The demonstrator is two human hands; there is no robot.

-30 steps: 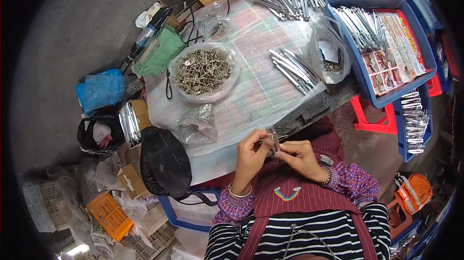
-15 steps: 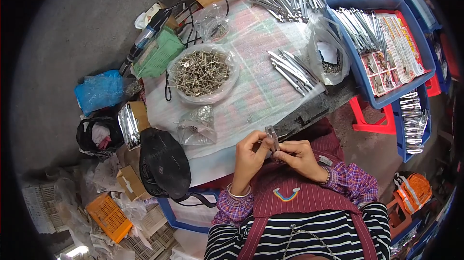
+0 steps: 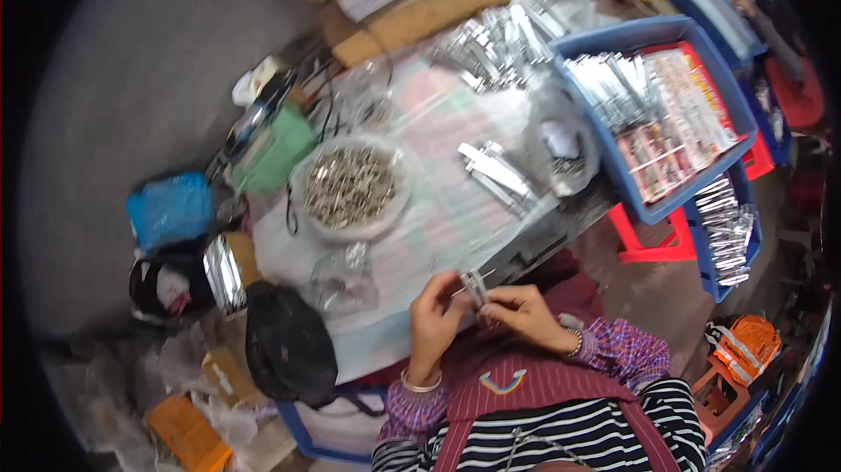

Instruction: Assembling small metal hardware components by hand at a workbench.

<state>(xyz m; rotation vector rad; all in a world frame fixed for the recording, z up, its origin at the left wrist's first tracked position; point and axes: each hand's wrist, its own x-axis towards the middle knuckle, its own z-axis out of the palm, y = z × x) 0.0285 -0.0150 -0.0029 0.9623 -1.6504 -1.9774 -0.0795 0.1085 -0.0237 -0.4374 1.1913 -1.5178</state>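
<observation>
In front of my apron, both hands pinch a small flat silver metal piece (image 3: pixel 474 284). My left hand (image 3: pixel 433 321) grips it from the left with bent fingers. From the right, my right hand (image 3: pixel 529 316) holds its lower end between thumb and fingers. Thin pin-like bits stick out at its sides; blur hides their exact shape. Beyond my hands, a plastic-lined round bowl (image 3: pixel 399 200) is filled with headed metal pins (image 3: pixel 349 181). A small group of long silver metal pieces (image 3: pixel 498 172) lies on the sheet-covered table (image 3: pixel 420 235).
A larger heap of silver pieces (image 3: pixel 499 47) lies at the back. Right stands a blue bin (image 3: pixel 653 213) with more pieces and printed cards, above a red stool (image 3: pixel 657 248). A black cap (image 3: pixel 289 345) sits at the table's left edge. A clear bag (image 3: pixel 346 283) lies nearer me.
My view has shifted, so the table and bins sit lower and further left in the picture, with more showing at the back. Both hands still hold the metal piece, its angle slightly changed.
</observation>
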